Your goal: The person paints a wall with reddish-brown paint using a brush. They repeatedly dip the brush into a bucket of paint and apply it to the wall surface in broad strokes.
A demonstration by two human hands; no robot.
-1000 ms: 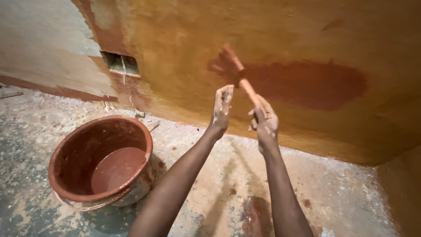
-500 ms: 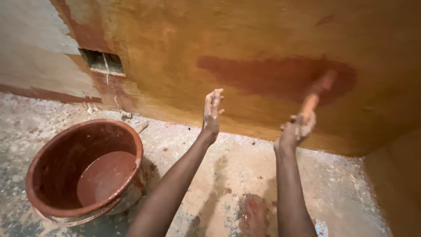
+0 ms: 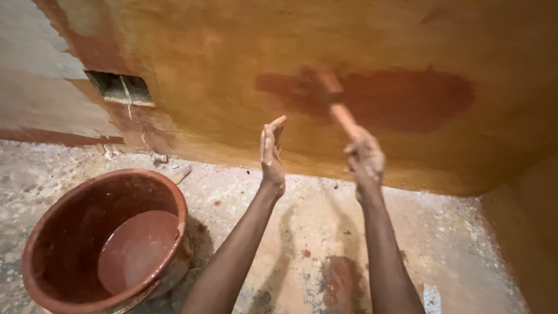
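Fingers (image 3: 356, 145) of the right hand (image 3: 364, 160) wrapped tight round a brush handle (image 3: 343, 116), arm stretched out toward the wall (image 3: 232, 46). Brush head (image 3: 317, 81) is blurred, pressed to or just off the wall at the left end of a dark wet reddish patch (image 3: 407, 99); can't tell if the bristles touch. Handle angles up and left from the fist, which suits the head lying flat on the plaster.

Left hand (image 3: 272, 152) holds nothing: fingers straight and together, palm turned toward the right hand, raised beside it but apart, short of the wall. Reads as held clear of the wet surface, maybe for balance.

Round reddish-brown basin (image 3: 40, 244) sits on the floor (image 3: 453, 244) at lower left, well apart from both hands but by the left arm, with a pool of red-brown liquid (image 3: 136, 250) in the bottom. Same colour as the patch, so likely the supply, parked within a step of the work.

Wall is ochre, patchy. Small rectangular opening (image 3: 119, 87) low at left, darker red stain around and under it. Floor is speckled concrete with red drips, one smear between the forearms.
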